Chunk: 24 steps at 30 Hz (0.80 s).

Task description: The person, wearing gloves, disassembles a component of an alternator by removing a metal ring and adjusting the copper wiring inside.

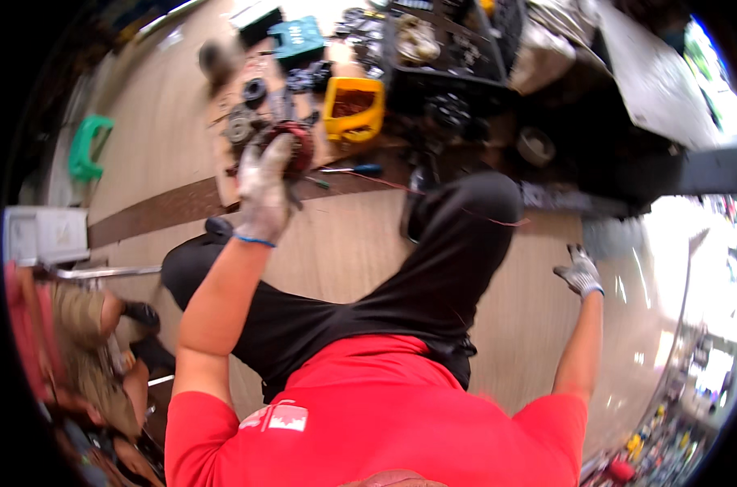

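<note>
My left hand [264,188], in a whitish work glove with a blue cuff, grips a round part with reddish-copper windings [298,146], like a motor stator, at the front of a parts-covered board [226,183]. A thin copper-red wire [384,182] trails from near it, rightward across my raised knee; where its far end lies I cannot make out. Out to the right, over the floor, my gloved right hand [581,274] is stretched away with fingers apart, and nothing shows in it. A blue-handled screwdriver [367,169] lies beside the stator.
Beyond the board's metal parts stand a yellow bin [354,84] with copper-coloured scraps, a teal case [298,39] and a black crate [449,79]. A green stool [88,148] is at far left. Another person [84,341] sits at lower left. A dark ring [535,146] lies right of the board.
</note>
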Available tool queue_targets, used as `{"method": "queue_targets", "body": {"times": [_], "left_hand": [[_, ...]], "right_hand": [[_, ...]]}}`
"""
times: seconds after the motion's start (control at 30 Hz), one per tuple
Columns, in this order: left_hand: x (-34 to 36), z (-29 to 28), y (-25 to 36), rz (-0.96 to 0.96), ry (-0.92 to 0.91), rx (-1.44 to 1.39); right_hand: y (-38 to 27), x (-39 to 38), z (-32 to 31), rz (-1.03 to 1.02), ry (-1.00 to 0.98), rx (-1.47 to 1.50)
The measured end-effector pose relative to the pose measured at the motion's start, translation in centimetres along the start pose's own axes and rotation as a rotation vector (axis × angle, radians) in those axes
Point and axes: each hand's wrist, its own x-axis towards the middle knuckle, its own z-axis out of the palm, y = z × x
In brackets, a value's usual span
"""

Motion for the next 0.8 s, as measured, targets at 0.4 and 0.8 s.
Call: {"method": "queue_targets", "body": {"times": [0.4, 0.8], "left_hand": [[-0.7, 1.8, 2.3, -0.091, 0.062, 0.019], [-1.4, 0.9, 3.7, -0.004, -0.061, 0.232]], "right_hand": [[-38.7, -11.4, -22.5, -0.952, 0.941, 0.634], [-38.9, -7.5, -23.5, -0.776, 0.859, 0.606]]}}
